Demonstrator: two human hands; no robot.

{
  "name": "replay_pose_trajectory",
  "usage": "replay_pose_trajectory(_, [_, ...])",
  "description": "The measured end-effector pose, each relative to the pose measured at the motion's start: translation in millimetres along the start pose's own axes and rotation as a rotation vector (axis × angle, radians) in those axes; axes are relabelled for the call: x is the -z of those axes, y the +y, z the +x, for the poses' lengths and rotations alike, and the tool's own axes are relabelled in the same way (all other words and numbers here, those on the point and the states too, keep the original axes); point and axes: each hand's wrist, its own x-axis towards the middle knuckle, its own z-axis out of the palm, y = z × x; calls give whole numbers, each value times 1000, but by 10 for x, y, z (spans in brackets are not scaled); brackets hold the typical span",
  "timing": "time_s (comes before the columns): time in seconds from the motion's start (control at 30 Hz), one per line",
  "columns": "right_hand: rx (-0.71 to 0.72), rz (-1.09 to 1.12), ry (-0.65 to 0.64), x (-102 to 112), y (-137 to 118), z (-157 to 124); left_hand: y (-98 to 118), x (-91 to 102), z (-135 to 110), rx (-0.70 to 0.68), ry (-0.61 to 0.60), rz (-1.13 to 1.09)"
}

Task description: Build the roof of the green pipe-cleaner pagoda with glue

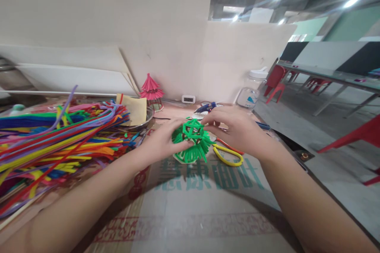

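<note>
In front of me stands a green pipe-cleaner pavilion [198, 148] with a fringed, skirt-like roof and an open frame of green and dark posts on top. My left hand [162, 142] grips it from the left, the thumb laid across the front of the roof. At the upper right of the frame is my right hand [228, 126], thumb and fingers drawn together in a pinch against the green edge. Anything small between those fingertips is hidden. Scissors with yellow and orange handles [228, 155] lie just below my right hand.
A heap of coloured pipe cleaners [59, 138] covers the left side. Behind are a pink pipe-cleaner pagoda [151, 91], a small digital clock [188, 99], a blue glue gun [205, 108] and a clear bottle [251, 91]. Printed cardboard [184, 213] covers the tabletop. Red chairs [275, 81] stand to the right.
</note>
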Motion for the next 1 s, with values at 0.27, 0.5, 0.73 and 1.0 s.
replay_pose_trajectory(0.27, [-26, 0, -18, -59, 50, 14, 16, 3, 2, 32, -10, 19])
replay_pose_trajectory(0.5, [-31, 40, -68, -65, 72, 2, 35, 11, 18, 41, -25, -16])
replay_pose_trajectory(0.73, [-34, 43, -122, -37, 40, 14, 27, 12, 26, 32, -38, -22])
replay_pose_trajectory(1.0, [-117, 120, -62, -35, 101, -9, 11, 9, 14, 51, -37, -40])
